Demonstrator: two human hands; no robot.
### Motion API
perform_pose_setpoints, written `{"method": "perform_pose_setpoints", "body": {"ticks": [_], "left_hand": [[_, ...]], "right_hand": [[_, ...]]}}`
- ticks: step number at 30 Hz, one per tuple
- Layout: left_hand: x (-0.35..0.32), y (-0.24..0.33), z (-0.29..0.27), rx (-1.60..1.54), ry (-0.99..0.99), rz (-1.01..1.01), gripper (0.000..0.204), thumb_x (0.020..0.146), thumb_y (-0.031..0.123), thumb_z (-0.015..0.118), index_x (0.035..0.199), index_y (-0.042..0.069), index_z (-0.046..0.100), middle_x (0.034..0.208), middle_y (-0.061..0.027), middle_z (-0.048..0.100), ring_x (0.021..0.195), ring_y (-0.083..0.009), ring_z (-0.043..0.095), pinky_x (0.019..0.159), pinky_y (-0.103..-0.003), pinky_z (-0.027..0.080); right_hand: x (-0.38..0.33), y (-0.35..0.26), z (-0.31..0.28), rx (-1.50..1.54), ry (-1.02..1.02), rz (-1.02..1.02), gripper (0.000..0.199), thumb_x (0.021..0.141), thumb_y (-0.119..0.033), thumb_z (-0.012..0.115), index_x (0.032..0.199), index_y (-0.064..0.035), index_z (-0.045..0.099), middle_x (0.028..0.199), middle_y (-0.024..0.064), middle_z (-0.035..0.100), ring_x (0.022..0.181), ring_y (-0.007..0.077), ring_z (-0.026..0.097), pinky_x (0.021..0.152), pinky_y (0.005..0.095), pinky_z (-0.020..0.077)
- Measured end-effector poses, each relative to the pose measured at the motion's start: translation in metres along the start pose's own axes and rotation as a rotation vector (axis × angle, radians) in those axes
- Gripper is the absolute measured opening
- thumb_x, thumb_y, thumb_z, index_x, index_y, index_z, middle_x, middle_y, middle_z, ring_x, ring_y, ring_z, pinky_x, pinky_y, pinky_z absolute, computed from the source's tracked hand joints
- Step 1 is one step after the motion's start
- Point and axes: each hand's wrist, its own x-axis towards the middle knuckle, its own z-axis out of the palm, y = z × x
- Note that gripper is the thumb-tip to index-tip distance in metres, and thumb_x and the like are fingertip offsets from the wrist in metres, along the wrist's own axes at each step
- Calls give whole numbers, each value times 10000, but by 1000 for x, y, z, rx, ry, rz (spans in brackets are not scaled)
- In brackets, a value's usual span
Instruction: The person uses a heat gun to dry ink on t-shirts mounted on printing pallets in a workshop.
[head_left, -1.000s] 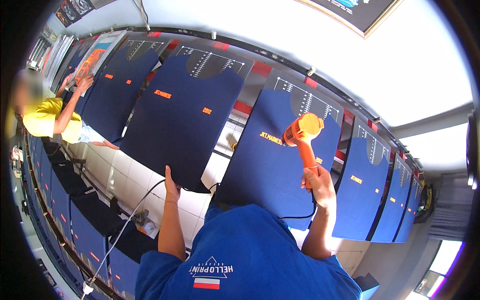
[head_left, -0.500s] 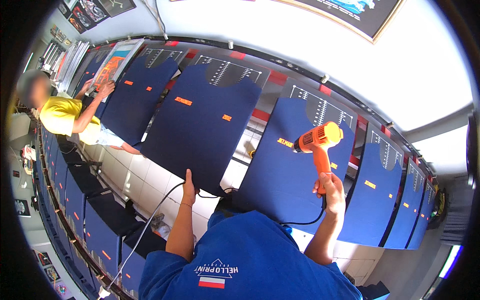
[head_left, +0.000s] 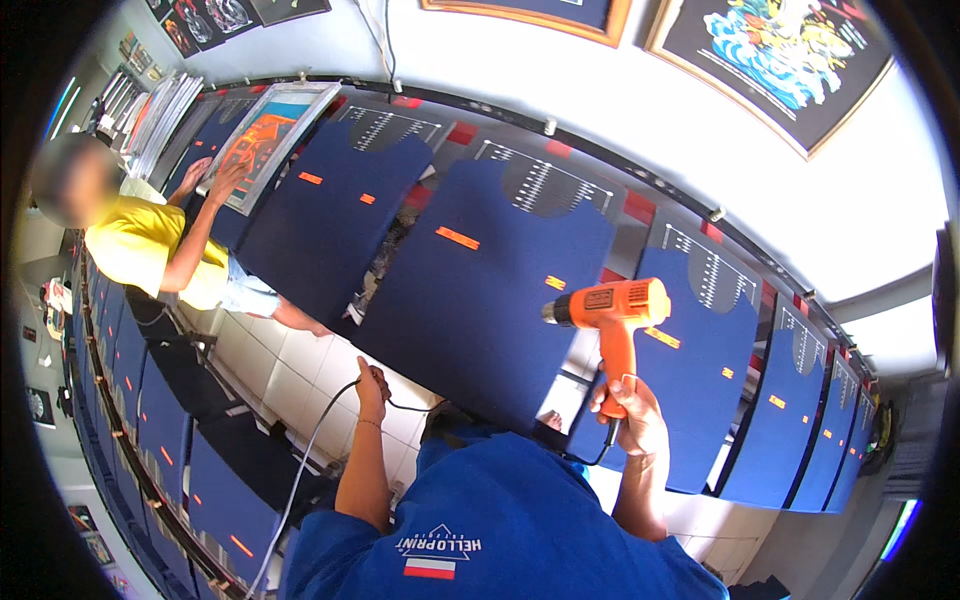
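Observation:
My right hand (head_left: pixel 636 418) grips the handle of an orange heat gun (head_left: pixel 612 303), its dark nozzle pointing left. The gun is above the right edge of a navy shirt panel (head_left: pixel 480 290) with small orange prints, laid on a grey board with white ruler marks. Another navy panel (head_left: pixel 690 410) lies under and right of the gun. Closed around a power cord (head_left: pixel 322 425), my left hand (head_left: pixel 372 390) is low beside the near edge of the middle panel. The cord runs on behind my shirt front toward the gun.
At left, a person in a yellow shirt (head_left: pixel 150 245) has both hands at a framed printing screen (head_left: pixel 262 150). More navy panels (head_left: pixel 325 205) line the long table. Behind me on the left stands another row of panels (head_left: pixel 235 500). Framed pictures (head_left: pixel 770 60) hang on the wall.
My view has shifted left along the row. The heat gun has moved from the panel on the right to the middle panel's right edge, its nozzle now more level. Both grips stay closed.

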Motion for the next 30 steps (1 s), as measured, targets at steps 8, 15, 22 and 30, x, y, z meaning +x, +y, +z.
{"method": "perform_pose_setpoints", "body": {"ticks": [8,15,22,30], "left_hand": [[113,91,-94,-214,211,89,577,981,639,371,672,153,407,462,47,244,366,-90,230,366,-262,199],[170,159,-92,-209,179,110,498,967,587,488,689,182,404,483,84,229,364,-60,196,356,-236,158],[196,163,-74,-269,-105,120,705,953,536,550,1348,-45,498,1310,-142,590,1114,-262,624,931,-340,509],[201,161,-74,-236,-200,170,674,995,514,471,1376,-41,462,1341,-150,562,1186,-274,576,1029,-368,452]], "right_hand": [[79,33,160,-39,-16,60,519,879,-312,724,1211,38,533,813,94,660,725,158,639,587,258,481],[133,11,219,-459,-24,21,375,935,-308,648,1165,-29,551,912,69,665,735,120,634,602,238,468],[171,21,236,-544,87,-8,311,943,-324,633,998,-25,567,750,31,607,671,119,609,577,251,454],[186,41,250,-551,126,-50,335,950,-325,619,1027,-3,568,734,34,600,645,115,605,556,254,460]]}}
